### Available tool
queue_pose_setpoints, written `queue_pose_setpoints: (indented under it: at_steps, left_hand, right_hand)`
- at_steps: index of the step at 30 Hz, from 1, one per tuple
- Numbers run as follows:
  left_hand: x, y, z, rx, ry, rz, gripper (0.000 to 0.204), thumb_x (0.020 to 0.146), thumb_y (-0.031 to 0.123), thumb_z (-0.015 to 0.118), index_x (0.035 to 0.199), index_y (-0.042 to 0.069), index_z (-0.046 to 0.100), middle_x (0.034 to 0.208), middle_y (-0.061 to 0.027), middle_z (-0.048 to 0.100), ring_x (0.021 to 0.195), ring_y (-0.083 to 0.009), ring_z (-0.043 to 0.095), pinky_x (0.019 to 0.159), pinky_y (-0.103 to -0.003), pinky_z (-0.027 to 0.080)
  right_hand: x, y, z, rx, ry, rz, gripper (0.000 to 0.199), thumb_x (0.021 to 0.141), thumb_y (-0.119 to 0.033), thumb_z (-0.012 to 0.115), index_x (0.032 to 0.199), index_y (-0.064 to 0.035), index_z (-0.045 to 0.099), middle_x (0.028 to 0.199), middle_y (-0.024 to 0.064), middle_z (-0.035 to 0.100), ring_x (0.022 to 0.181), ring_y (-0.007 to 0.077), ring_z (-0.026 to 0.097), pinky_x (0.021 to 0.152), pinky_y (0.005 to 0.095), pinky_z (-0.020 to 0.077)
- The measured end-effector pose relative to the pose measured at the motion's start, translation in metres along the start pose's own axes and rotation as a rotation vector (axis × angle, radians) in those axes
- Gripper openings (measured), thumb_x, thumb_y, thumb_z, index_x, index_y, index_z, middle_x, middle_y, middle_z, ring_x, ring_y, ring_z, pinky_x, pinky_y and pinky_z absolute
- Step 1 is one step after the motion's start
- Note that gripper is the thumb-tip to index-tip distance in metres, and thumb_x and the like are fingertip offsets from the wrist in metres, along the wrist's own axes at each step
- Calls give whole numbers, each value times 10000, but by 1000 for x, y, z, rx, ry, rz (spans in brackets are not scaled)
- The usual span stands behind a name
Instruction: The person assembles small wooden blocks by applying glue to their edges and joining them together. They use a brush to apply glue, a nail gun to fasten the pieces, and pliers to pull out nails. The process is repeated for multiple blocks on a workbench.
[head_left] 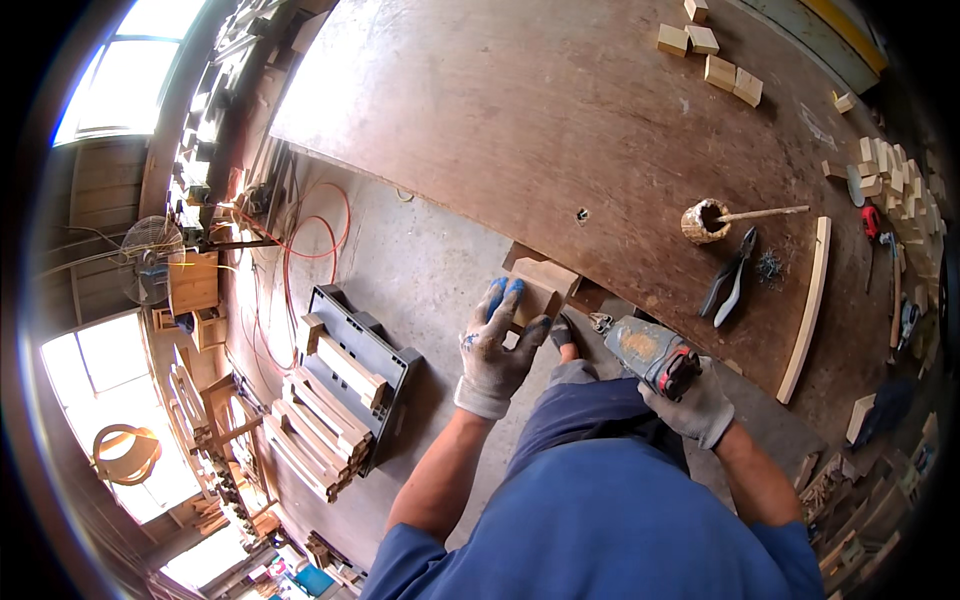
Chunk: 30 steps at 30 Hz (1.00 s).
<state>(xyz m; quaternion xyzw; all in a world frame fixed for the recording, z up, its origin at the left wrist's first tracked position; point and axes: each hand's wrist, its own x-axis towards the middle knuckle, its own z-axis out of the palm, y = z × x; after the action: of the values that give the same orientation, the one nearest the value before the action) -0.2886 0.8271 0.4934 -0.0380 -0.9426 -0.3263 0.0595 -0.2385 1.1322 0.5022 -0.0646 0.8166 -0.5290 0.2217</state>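
Observation:
My left hand [494, 350], in a pale work glove with blue fingertips, reaches toward the table's near edge. Its fingers are stretched out and its thumb stands apart, beside a light wooden piece [544, 274]; whether they touch it I cannot tell. A grey power tool [640, 343] with a worn patch and a red and black end is in my gloved right hand [692, 405], which closes round it. The tool's metal tip points toward the wooden piece, apart from it. Its exact kind is not clear.
On the brown worktable [450, 110] are a crusted pot [704, 221] with a stick, pliers [730, 280], a curved wooden strip [806, 310] and several wood blocks [720, 72]. At left, a dark crate [365, 325] bears wooden parts. A red hose [290, 270] lies on the floor.

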Motion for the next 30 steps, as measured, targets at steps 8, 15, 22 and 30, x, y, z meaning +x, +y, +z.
queue_pose_setpoints:
  at_steps: [8,15,22,30]
  left_hand:
    - [2,1,0,-18,-8,-7,571,830,171,896,1345,15,705,1352,-270,683,1228,-386,702,1034,-429,573]
    - [4,3,0,-51,-21,-34,570,834,165,892,1346,6,702,1356,-265,684,1229,-374,704,1041,-420,570]
    - [3,1,-1,-57,-46,-58,585,836,155,890,1366,3,691,1371,-263,676,1266,-371,682,1066,-419,551]
    - [4,4,-3,-64,-56,-74,578,840,148,883,1365,2,691,1364,-267,679,1250,-377,688,1065,-424,550]
  right_hand:
    - [1,-4,0,-86,-41,22,377,878,-230,793,1182,-18,720,1128,152,766,1064,314,732,960,403,554]
    - [0,-5,0,-19,-35,43,395,886,-229,782,1211,-17,708,1155,146,762,1105,323,718,983,400,543]
    - [4,-3,1,-21,4,-19,391,855,-213,793,1173,-3,707,1098,171,766,1039,341,743,930,415,582]
    - [6,-6,1,8,21,-8,367,836,-207,804,1126,1,718,1046,171,774,1013,341,750,913,415,586]
